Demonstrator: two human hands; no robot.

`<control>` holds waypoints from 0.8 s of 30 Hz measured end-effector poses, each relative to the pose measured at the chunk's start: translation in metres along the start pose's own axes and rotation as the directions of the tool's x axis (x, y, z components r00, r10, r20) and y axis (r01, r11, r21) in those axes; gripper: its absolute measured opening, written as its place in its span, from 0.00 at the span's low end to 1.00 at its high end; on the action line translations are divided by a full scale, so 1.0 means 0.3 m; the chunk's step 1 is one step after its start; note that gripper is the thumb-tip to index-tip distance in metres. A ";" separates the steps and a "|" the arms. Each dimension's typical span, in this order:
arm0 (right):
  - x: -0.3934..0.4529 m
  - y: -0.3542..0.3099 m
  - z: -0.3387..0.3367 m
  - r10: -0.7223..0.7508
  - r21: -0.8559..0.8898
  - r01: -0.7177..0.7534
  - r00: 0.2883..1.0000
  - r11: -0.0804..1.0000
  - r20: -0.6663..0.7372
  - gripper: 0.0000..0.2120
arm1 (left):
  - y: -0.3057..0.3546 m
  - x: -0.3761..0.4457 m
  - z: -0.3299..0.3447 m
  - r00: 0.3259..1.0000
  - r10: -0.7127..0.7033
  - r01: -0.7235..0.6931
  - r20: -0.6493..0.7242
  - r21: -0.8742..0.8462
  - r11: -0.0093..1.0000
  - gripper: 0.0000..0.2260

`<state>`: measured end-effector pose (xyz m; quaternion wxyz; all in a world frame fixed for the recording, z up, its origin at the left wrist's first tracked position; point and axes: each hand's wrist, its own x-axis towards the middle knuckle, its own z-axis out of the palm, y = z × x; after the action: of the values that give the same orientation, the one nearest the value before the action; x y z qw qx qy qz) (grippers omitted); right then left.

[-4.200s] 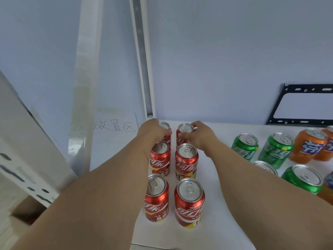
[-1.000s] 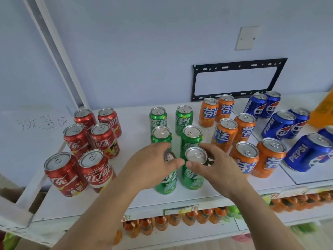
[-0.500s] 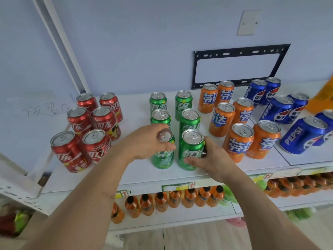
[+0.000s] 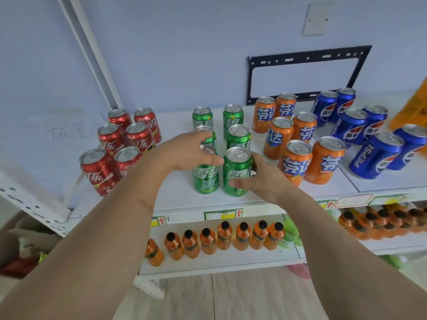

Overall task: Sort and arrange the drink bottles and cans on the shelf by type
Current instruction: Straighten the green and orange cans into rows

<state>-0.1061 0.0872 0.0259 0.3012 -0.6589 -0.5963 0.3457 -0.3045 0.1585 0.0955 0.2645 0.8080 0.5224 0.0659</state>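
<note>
On the white shelf [image 4: 231,204] cans stand in double rows by colour: red cola cans [image 4: 129,144] at left, green Sprite cans [image 4: 238,137] in the middle, orange Fanta cans [image 4: 298,144], then blue Pepsi cans [image 4: 360,132] at right. My left hand [image 4: 187,151] grips the top of the front left green can [image 4: 205,179]. My right hand [image 4: 258,179] wraps the side of the front right green can [image 4: 235,167]. Both cans stand upright on the shelf, side by side.
A lower shelf holds a row of orange drink bottles [image 4: 221,236] with black caps, and more bottles [image 4: 381,220] at right. A black wall bracket [image 4: 305,72] hangs behind the cans. A slanted white shelf post [image 4: 92,58] rises at left. An orange object [image 4: 413,109] sits at the far right edge.
Earlier my hands were at the back red cans. They now hold the two front green cans, which have shifted slightly toward the shelf's front edge, with my right hand lower on its can's side.
</note>
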 end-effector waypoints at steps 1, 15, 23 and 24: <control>-0.006 -0.019 -0.021 -0.023 -0.041 0.021 0.999 0.999 -0.032 0.39 | 0.021 0.007 -0.012 0.998 0.028 -0.024 -0.054 0.075 0.997 0.34; 0.173 -0.132 -0.465 -0.137 -0.756 -0.003 0.983 0.655 -0.123 0.13 | 0.349 0.328 -0.011 0.865 0.460 -0.189 -0.201 0.718 0.669 0.16; 0.553 0.008 -0.683 -0.124 -0.703 0.022 0.988 0.711 -0.094 0.19 | 0.441 0.706 0.033 0.936 0.269 -0.070 -0.227 0.629 0.775 0.15; 0.600 0.027 -0.694 -0.116 -0.693 0.033 0.991 0.720 -0.073 0.21 | 0.442 0.748 0.037 0.950 0.220 -0.044 -0.221 0.601 0.798 0.17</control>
<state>0.0772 0.2685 0.1226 0.0808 -0.7171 -0.6905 0.0496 -0.0930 0.3100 0.1136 -0.0808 0.8670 0.4907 0.0327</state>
